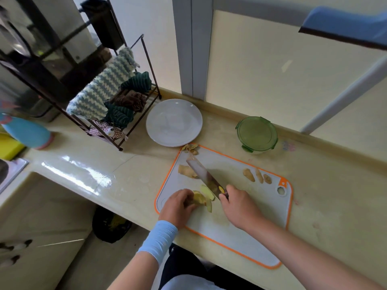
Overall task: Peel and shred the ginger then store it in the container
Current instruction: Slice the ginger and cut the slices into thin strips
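Ginger on the board, lid on the container

The left hand curls its fingers over a knobbly piece of ginger near the front left of the cutting board, a white board with an orange rim, and pins it there. A pale blue band wraps that wrist. The right hand is wrapped round the handle of a knife. The blade points away from the person toward the board's far left corner, and its heel is close to the held piece. Pale cut slices lie against the held ginger on its right side.

A second unpeeled chunk lies on the board to the left of the blade, partly under it. Three small knobs lie in a row near the board's far right edge, well apart from the hands. A small heap of peelings lies at the far left corner.

The round green container stands on the counter beyond the board, against the back ledge. Its lid is on and its clips are down. Its contents cannot be made out through the tinted lid. A white plate lies on the counter just past the peelings. To its left is a wire rack holding folded cloths.
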Demonstrator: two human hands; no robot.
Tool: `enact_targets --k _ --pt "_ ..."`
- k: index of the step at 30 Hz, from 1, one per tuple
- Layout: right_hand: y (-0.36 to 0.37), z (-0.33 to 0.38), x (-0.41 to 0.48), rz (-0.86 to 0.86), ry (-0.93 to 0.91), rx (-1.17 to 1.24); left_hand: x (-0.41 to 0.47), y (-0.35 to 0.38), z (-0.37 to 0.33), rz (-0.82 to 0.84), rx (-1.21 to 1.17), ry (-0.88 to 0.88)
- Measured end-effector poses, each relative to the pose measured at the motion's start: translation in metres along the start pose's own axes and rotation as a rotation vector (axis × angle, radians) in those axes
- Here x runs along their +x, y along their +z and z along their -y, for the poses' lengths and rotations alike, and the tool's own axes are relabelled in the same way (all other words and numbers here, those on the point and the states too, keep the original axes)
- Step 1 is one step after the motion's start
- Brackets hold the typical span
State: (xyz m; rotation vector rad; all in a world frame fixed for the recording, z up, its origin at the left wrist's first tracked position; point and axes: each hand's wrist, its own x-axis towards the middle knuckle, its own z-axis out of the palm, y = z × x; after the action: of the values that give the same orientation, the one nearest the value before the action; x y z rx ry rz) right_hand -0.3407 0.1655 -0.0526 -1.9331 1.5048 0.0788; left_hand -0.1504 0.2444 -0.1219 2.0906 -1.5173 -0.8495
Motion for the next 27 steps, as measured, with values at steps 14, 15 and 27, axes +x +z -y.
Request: enact_targets --k 14,15,27 --pt "-0.023 0.006 0.019 -0.083 0.095 -0.006 0.08 -0.082 -0.036 0.005 -0.171 -0.054" --pt "-0.024 0.005 0.022 -0.088 0.104 -0.01 0.093 -0.085 -0.041 0.018 -0.155 -0.05" --pt "-0.022 -0.004 0.027 -0.163 0.033 -0.2 0.146 -0.091 -0.03 -0.05 -0.093 0.021"
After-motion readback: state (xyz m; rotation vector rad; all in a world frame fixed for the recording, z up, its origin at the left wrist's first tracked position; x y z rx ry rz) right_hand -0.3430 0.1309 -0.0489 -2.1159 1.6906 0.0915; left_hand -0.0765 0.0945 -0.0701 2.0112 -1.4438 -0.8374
